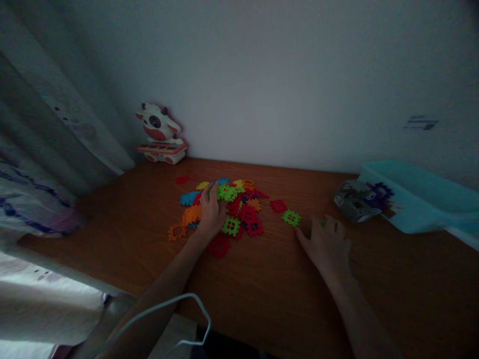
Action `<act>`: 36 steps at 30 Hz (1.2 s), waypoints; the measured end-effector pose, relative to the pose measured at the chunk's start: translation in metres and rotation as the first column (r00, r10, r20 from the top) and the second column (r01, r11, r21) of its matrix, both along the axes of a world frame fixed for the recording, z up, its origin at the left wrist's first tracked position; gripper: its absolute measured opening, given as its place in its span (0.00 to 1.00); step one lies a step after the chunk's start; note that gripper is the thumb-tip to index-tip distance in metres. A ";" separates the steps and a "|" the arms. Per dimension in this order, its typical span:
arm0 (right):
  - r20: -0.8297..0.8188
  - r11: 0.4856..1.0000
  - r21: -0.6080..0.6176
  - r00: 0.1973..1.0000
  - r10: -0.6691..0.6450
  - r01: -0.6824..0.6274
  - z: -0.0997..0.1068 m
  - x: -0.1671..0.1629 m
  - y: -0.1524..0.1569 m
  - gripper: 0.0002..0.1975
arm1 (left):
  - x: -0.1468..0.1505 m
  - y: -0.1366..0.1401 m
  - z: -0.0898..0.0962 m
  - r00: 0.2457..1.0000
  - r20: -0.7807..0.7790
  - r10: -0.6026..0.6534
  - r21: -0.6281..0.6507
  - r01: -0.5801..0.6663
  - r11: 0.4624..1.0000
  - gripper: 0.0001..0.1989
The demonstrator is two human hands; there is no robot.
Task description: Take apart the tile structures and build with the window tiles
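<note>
A heap of flat plastic interlocking blocks with notched edges, in red, orange, yellow, blue and green, lies on the brown table (269, 269). My left hand (212, 212) rests on the heap with its fingers apart, the tips beside a green block (227, 192). Another green block (231, 226) is just right of that wrist. To the right of the heap lie a red block (278, 206) and a green block (291, 217). My right hand (327, 244) is spread low over the table, its thumb close to this green block. A bit of green shows between its fingers, mostly hidden.
At the right stands a light-blue plastic bin (415, 209), with a grey and purple block structure (355, 200) against its left side. A toy cow with a keyboard (160, 134) sits by the wall. A plastic bag (33, 199) hangs at the left; a white cable (168, 301) crosses the left forearm.
</note>
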State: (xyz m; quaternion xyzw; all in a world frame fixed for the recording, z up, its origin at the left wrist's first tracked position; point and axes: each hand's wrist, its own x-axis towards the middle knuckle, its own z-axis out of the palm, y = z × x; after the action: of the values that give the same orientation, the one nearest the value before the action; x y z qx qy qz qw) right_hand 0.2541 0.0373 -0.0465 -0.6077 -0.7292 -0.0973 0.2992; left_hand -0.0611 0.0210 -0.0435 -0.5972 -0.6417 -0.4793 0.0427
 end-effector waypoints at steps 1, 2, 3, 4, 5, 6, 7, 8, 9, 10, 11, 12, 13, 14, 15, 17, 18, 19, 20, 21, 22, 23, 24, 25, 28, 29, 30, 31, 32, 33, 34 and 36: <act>-0.024 0.999 -0.013 0.999 0.030 -0.031 -0.004 0.002 0.003 0.20 | -0.001 0.001 -0.003 0.999 -0.038 0.001 -0.022 -0.002 1.000 0.27; -0.052 0.997 -0.013 0.996 0.074 -0.075 -0.007 0.002 0.006 0.20 | -0.002 0.001 -0.005 0.998 -0.067 -0.003 -0.049 0.000 0.999 0.28; -0.082 0.992 0.001 0.989 0.125 -0.125 -0.009 0.001 0.008 0.21 | -0.002 0.001 -0.006 0.996 -0.091 -0.014 -0.078 0.007 0.997 0.28; -0.113 0.984 0.023 0.978 0.176 -0.174 -0.011 -0.001 0.010 0.21 | -0.002 0.000 -0.007 0.993 -0.112 -0.027 -0.104 0.015 0.994 0.30; -0.141 0.975 0.047 0.965 0.222 -0.217 -0.011 -0.004 0.011 0.21 | -0.001 -0.001 -0.008 0.991 -0.132 -0.037 -0.125 0.020 0.992 0.31; -0.166 0.966 0.063 0.952 0.258 -0.250 -0.012 -0.007 0.011 0.21 | 0.001 -0.003 -0.007 0.987 -0.155 -0.040 -0.141 0.018 0.990 0.33; -0.188 0.960 0.063 0.941 0.280 -0.273 -0.012 -0.011 0.010 0.22 | 0.002 -0.004 -0.007 0.983 -0.180 -0.040 -0.150 0.012 0.989 0.35; -0.208 0.958 0.044 0.935 0.288 -0.285 -0.012 -0.014 0.009 0.22 | 0.004 -0.006 -0.005 0.977 -0.208 -0.038 -0.151 0.006 0.989 0.36; -0.225 0.957 0.011 0.932 0.283 -0.288 -0.011 -0.017 0.007 0.22 | 0.005 -0.007 -0.003 0.971 -0.235 -0.038 -0.143 0.004 0.990 0.36; -0.242 0.958 -0.029 0.932 0.271 -0.286 -0.009 -0.020 0.005 0.22 | 0.006 -0.009 -0.001 0.966 -0.256 -0.041 -0.128 0.008 0.992 0.36; -0.264 0.957 -0.066 0.930 0.256 -0.282 -0.008 -0.023 0.002 0.22 | 0.008 -0.010 0.002 0.962 -0.270 -0.048 -0.108 0.019 0.994 0.35; -0.294 0.954 -0.096 0.924 0.245 -0.284 -0.005 -0.025 0.000 0.24 | 0.010 -0.012 0.005 0.960 -0.274 -0.061 -0.084 0.040 0.996 0.33; -0.334 0.949 -0.118 0.912 0.239 -0.292 -0.002 -0.028 -0.002 0.25 | 0.012 -0.014 0.007 0.959 -0.269 -0.086 -0.061 0.073 0.995 0.30; -0.384 0.943 -0.134 0.893 0.235 -0.306 0.001 -0.030 -0.004 0.27 | 0.015 -0.016 0.010 0.958 -0.257 -0.126 -0.040 0.120 0.992 0.28; -0.440 0.935 -0.148 0.868 0.230 -0.322 0.003 -0.032 -0.006 0.28 | 0.019 -0.019 0.012 0.954 -0.239 -0.183 -0.025 0.182 0.983 0.26; -0.551 0.916 -0.172 0.806 0.215 -0.362 0.007 -0.037 -0.011 0.30 | 0.028 -0.026 0.016 0.921 -0.189 -0.341 -0.023 0.343 0.939 0.25; -0.603 0.907 -0.172 0.769 0.213 -0.385 0.008 -0.040 -0.013 0.30 | 0.034 -0.030 0.017 0.890 -0.159 -0.427 -0.036 0.427 0.903 0.27; -0.649 0.895 -0.162 0.728 0.220 -0.415 0.008 -0.043 -0.017 0.29 | 0.039 -0.033 0.017 0.851 -0.127 -0.509 -0.064 0.505 0.861 0.29; -0.685 0.878 -0.151 0.688 0.238 -0.455 0.008 -0.046 -0.020 0.28 | 0.044 -0.036 0.017 0.809 -0.098 -0.579 -0.101 0.571 0.815 0.32; -0.708 0.853 -0.145 0.655 0.264 -0.501 0.008 -0.050 -0.023 0.26 | 0.049 -0.039 0.017 0.768 -0.075 -0.636 -0.141 0.623 0.769 0.35; -0.718 0.820 -0.147 0.630 0.296 -0.553 0.008 -0.053 -0.026 0.23 | 0.053 -0.041 0.016 0.733 -0.058 -0.678 -0.176 0.661 0.729 0.36; -0.718 0.783 -0.156 0.613 0.329 -0.602 0.007 -0.056 -0.029 0.20 | 0.055 -0.042 0.016 0.706 -0.048 -0.707 -0.203 0.686 0.699 0.37; -0.712 0.747 -0.165 0.602 0.361 -0.644 0.007 -0.058 -0.031 0.18 | 0.056 -0.043 0.015 0.688 -0.044 -0.725 -0.223 0.700 0.678 0.37; -0.704 0.717 -0.169 0.592 0.392 -0.676 0.007 -0.060 -0.032 0.17 | 0.057 -0.043 0.015 0.679 -0.044 -0.733 -0.236 0.706 0.668 0.36; -0.686 0.673 -0.151 0.567 0.456 -0.724 0.007 -0.061 -0.032 0.16 | 0.053 -0.040 0.015 0.670 -0.060 -0.740 -0.238 0.710 0.663 0.35; -0.680 0.657 -0.149 0.560 0.474 -0.739 0.007 -0.060 -0.032 0.16 | 0.051 -0.039 0.014 0.658 -0.071 -0.750 -0.227 0.721 0.654 0.37; -0.673 0.634 -0.149 0.548 0.497 -0.759 0.007 -0.059 -0.031 0.16 | 0.051 -0.038 0.013 0.639 -0.081 -0.765 -0.209 0.740 0.639 0.39; -0.669 0.608 -0.145 0.530 0.521 -0.780 0.008 -0.059 -0.031 0.16 | 0.050 -0.037 0.012 0.616 -0.081 -0.783 -0.189 0.762 0.619 0.41; -0.669 0.585 -0.135 0.509 0.542 -0.800 0.008 -0.058 -0.031 0.16 | 0.051 -0.037 0.010 0.597 -0.063 -0.800 -0.165 0.784 0.598 0.43; -0.675 0.573 -0.112 0.485 0.556 -0.812 0.008 -0.057 -0.031 0.16 | 0.052 -0.037 0.008 0.588 -0.020 -0.808 -0.139 0.799 0.585 0.43; -0.686 0.574 -0.077 0.461 0.563 -0.815 0.009 -0.057 -0.032 0.15 | 0.054 -0.038 0.006 0.594 0.053 -0.803 -0.114 0.802 0.586 0.42; -0.731 0.589 -0.004 0.405 0.550 -0.808 0.009 -0.057 -0.032 0.16 | 0.058 -0.040 0.004 0.608 0.263 -0.749 -0.079 0.787 0.611 0.39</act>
State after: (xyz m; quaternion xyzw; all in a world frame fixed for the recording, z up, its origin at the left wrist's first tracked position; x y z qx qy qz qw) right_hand 0.1975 0.0054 -0.0380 -0.2835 -0.7604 0.3926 0.4328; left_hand -0.0035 -0.0187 -0.0395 -0.7640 -0.3644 -0.4466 -0.2899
